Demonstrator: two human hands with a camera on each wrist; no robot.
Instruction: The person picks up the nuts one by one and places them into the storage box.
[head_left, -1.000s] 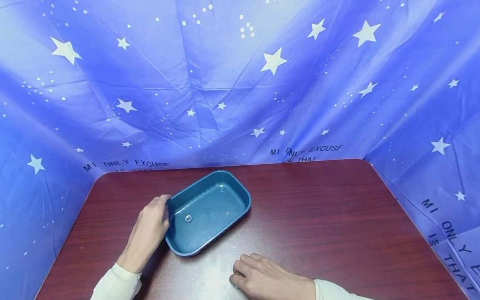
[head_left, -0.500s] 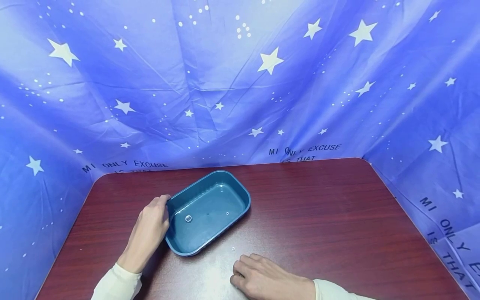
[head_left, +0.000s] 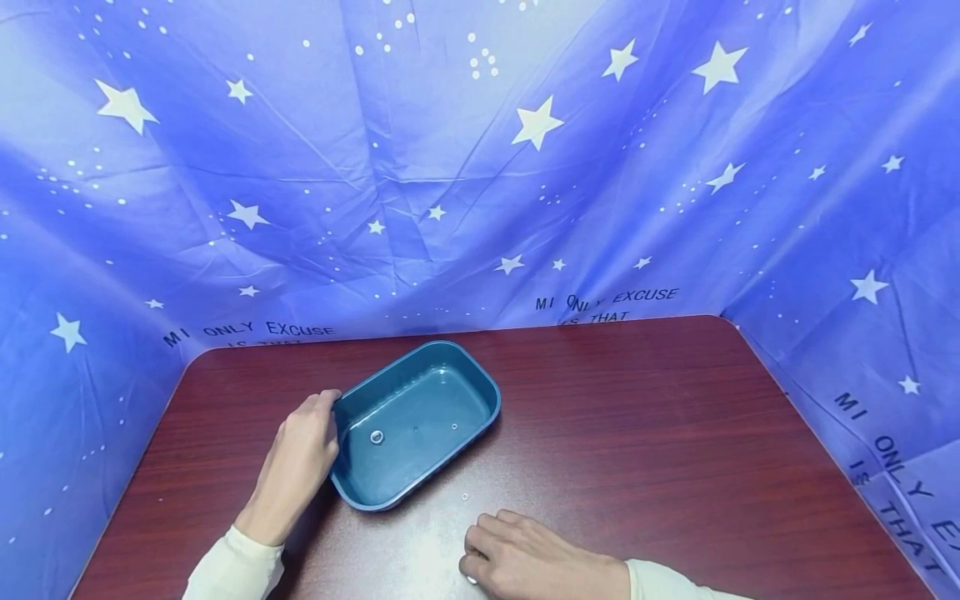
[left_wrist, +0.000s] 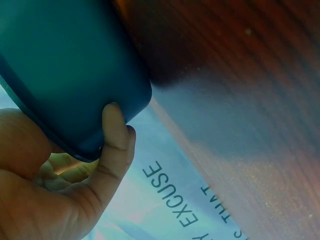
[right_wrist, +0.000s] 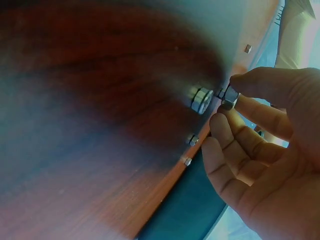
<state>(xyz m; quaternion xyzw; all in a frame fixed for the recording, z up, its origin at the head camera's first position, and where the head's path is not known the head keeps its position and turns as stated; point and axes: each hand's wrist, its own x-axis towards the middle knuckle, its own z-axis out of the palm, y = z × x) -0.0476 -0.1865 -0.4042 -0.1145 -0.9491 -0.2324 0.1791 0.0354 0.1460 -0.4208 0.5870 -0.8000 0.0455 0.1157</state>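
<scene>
My left hand (head_left: pixel 296 467) grips the left end of a blue-green plastic bin (head_left: pixel 491 400); in the left wrist view its fingers curl over the bin's rim and outer wall. Inside the bin lie a larger ring-shaped nut (head_left: pixel 377 437) and a tiny one (head_left: pixel 454 427). Low over the table in front of the bin, my right hand (head_left: pixel 540 554) pinches a metal hex nut (right_wrist: pixel 230 95) between thumb and index finger. Close by the pinched nut, a big hex nut (right_wrist: pixel 202 101) stands on the table. Smaller nuts (right_wrist: pixel 193 140) lie past the fingertips, towards the bin.
The dark red wood-grain table (head_left: pixel 660 433) reaches back to a blue star-print cloth (head_left: pixel 450 167) that hangs around it. One small nut (head_left: pixel 465 497) lies between the bin and my right hand. Another nut (right_wrist: pixel 248 48) lies farther off in the right wrist view.
A bright edge of metal now shows under my right thumb. Both hands and the bin stay almost where they were; the head view shifts slightly.
</scene>
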